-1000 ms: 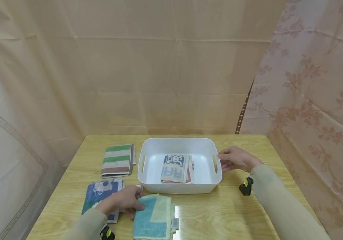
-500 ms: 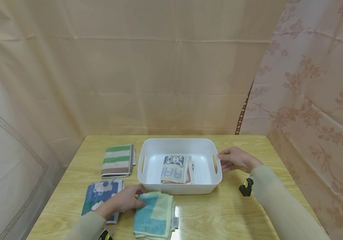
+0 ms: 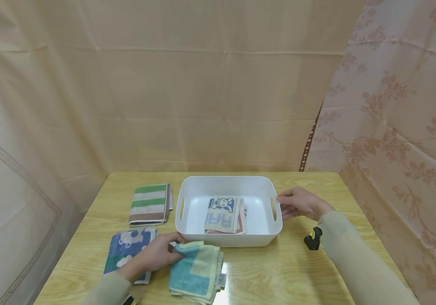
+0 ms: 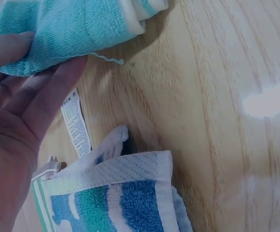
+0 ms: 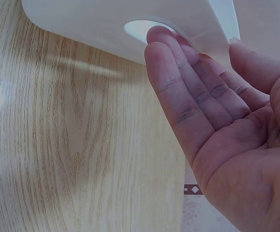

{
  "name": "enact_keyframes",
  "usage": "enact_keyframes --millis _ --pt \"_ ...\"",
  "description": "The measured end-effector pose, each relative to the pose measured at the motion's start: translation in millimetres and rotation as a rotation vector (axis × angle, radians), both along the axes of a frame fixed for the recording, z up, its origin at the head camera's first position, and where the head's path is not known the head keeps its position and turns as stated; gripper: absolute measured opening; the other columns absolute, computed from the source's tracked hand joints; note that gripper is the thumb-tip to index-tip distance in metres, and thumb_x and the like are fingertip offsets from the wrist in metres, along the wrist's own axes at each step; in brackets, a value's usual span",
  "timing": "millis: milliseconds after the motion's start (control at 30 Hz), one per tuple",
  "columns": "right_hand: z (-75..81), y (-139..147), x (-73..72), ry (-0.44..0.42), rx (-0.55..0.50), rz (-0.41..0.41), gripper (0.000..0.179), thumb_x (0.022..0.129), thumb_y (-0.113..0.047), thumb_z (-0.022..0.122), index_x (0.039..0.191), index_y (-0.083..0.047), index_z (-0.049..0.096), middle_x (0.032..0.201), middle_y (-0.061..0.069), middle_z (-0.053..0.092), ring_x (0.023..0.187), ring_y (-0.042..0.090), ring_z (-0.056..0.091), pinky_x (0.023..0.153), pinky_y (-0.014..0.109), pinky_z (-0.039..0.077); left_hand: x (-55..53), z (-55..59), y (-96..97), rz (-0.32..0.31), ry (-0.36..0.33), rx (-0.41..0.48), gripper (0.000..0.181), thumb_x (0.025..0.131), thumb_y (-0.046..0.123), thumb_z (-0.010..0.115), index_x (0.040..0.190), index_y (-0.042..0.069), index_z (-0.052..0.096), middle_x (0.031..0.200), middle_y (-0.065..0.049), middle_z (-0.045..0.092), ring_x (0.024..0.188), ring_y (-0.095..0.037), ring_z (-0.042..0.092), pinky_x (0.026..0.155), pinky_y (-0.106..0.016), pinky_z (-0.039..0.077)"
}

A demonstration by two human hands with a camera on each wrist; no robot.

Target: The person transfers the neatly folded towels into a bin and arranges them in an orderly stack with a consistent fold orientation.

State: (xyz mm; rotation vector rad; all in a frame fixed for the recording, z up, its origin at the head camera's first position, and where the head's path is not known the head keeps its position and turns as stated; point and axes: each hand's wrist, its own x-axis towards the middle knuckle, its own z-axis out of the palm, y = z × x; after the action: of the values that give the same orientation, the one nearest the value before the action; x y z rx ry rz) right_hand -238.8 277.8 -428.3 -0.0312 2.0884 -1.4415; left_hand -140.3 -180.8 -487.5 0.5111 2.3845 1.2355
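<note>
As the uncurled right hand (image 3: 302,203) touches a basin (image 3: 237,240), the left hand (image 3: 156,255) pinches teal cloth (image 3: 193,271) near blue cloth (image 3: 130,245).

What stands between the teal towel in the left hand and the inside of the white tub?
Only the tub's near wall shows in the way: the towel, pinched by the left hand, is in front of it. Nothing else visible intervenes.
</note>
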Motion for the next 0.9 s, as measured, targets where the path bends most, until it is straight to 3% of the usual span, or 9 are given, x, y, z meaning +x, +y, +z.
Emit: enact_keyframes --millis 167,400,900 --pt "-0.7 0 -0.4 -0.001 -0.011 0.004 0.044 0.108 -0.019 0.053 0.136 0.015 0.053 0.109 0.026 0.072 0.090 0.028 0.075 0.087 0.048 0.060 2.1 4.9 -2.0 -0.023 0.048 0.022 0.016 0.089 0.008 0.078 0.102 0.014 0.069 0.110 -0.004 0.071 0.086 -0.011 0.070 0.068 -0.025 0.058" --pt "-0.3 0 -0.4 0.000 -0.013 0.006 0.044 0.108 -0.018 0.053 0.136 0.015 0.053 0.108 0.026 0.073 0.089 0.027 0.075 0.086 0.047 0.061 6.3 11.1 -1.2 -0.102 0.185 0.043 0.023 0.090 0.002 0.074 0.100 0.022 0.070 0.106 0.006 0.072 0.102 -0.009 0.066 0.082 -0.026 0.059" --pt "-0.4 0 0.0 0.014 0.016 -0.003 0.043 0.107 -0.019 0.054 0.135 0.014 0.054 0.105 0.023 0.073 0.087 0.026 0.075 0.084 0.045 0.062 13.1 27.2 8.6 -0.211 0.441 0.045 0.032 0.087 -0.006 0.074 0.103 0.021 0.069 0.102 0.008 0.068 0.095 -0.004 0.065 0.078 -0.024 0.060"
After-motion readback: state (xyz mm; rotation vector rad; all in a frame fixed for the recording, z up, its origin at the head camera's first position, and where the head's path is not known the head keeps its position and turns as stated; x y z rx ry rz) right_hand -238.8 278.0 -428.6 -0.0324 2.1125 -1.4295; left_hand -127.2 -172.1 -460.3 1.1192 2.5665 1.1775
